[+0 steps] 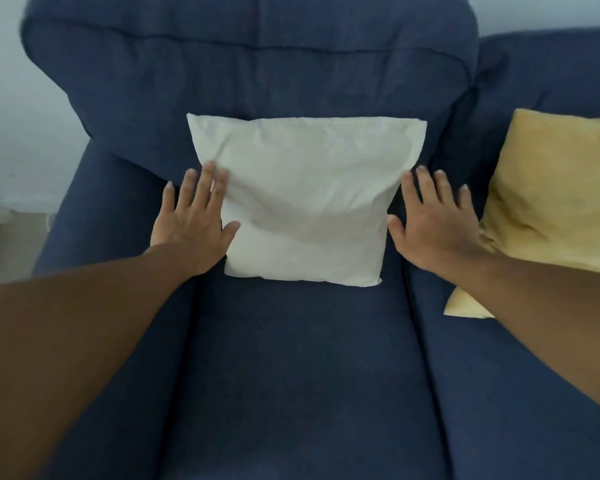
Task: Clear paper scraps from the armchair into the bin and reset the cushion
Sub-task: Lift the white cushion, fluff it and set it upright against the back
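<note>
— Both arms reach out low and close to me. Left hand (193,220) is flat and spread, with its fingers and thumb touching the left side of the cushion (305,202). Right hand (433,223) is spread too, just beside the cushion's right side. I can't tell if it touches. Neither hand is pinching anything.

— Where does the cushion sit?

— It stands on the seat of the armchair (291,375) and leans on the back, about in the middle.

— How will it feel?

— Soft and light, I think. It has wrinkles and a dent across it, so it should squash easily. It won't break. I'd hold it by both sides, palms in, or pat it to puff it up.

— And the seat?

— Blue cloth, soft, a bit rough, so I think the cushion won't slide. I see no paper scraps on it, and I see no bin.

— Anything else near?

— A yellow pillow (551,202) lies on a blue sofa (548,74) to the right, close to my right arm. A pale wall (14,116) is on the left.
</note>
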The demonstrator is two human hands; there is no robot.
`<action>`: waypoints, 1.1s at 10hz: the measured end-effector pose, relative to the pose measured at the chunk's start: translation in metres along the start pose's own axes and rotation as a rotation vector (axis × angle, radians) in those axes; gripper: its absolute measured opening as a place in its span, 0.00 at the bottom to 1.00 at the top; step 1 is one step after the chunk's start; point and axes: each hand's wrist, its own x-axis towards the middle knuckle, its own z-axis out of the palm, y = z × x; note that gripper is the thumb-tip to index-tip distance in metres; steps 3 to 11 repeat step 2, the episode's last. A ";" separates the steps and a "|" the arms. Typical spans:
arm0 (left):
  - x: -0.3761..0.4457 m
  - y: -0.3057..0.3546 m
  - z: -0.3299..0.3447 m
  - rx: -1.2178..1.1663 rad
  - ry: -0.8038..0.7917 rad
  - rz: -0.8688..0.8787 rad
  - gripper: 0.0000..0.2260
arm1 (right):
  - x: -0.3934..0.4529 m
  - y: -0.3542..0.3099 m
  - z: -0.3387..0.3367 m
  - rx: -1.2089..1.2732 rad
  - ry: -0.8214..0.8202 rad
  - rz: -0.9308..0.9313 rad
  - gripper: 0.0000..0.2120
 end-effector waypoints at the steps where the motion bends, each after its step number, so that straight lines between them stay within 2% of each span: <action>1: -0.024 0.008 -0.010 -0.081 -0.106 -0.042 0.37 | -0.024 -0.007 -0.007 0.064 -0.115 0.052 0.35; 2: -0.046 0.026 -0.020 -0.140 -0.224 0.002 0.33 | -0.054 -0.026 -0.008 0.120 -0.243 -0.012 0.34; 11: -0.046 0.026 -0.020 -0.140 -0.224 0.002 0.33 | -0.054 -0.026 -0.008 0.120 -0.243 -0.012 0.34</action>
